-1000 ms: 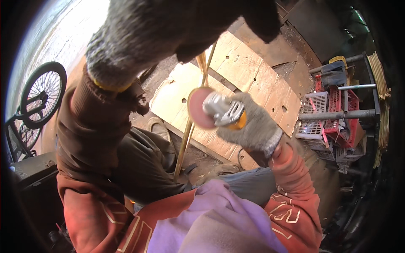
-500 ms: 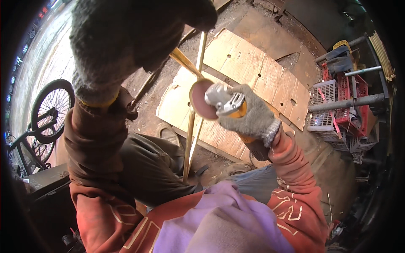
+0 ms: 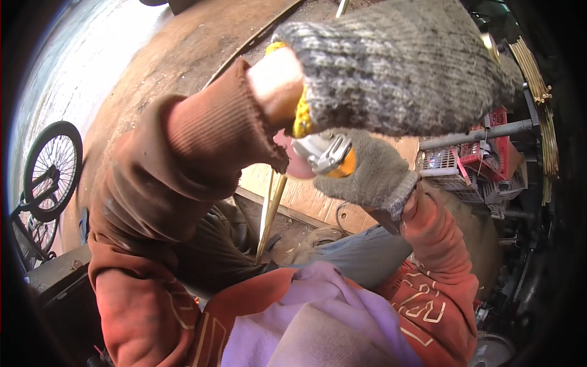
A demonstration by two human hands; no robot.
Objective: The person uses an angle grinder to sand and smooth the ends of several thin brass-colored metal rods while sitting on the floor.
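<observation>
My left hand (image 3: 397, 70), in a grey knitted glove with a yellow cuff edge, reaches across close to the view. Its fingers are curled and mostly hidden; a short brass-coloured tube end (image 3: 490, 46) shows at the glove's far right. Below it, my right hand (image 3: 367, 171), gloved too, is closed around an angle grinder (image 3: 327, 154) with a silver head and yellow body. The grinder's reddish disc (image 3: 290, 160) is partly covered by my left wrist and sleeve. Brass-coloured tubes (image 3: 272, 211) slant up from beside my legs, just below the disc.
Flattened cardboard (image 3: 312, 199) lies on the ground ahead. At the right stand white and red plastic crates (image 3: 437, 160) below a metal pipe (image 3: 483, 134), with a bundle of thin brass-coloured rods (image 3: 531, 67) beside. A bicycle wheel (image 3: 53, 171) is at the left.
My left hand has swung from the upper left across to the right, passing over the grinder. My right hand keeps its grip on the grinder, and the view has shifted slightly.
</observation>
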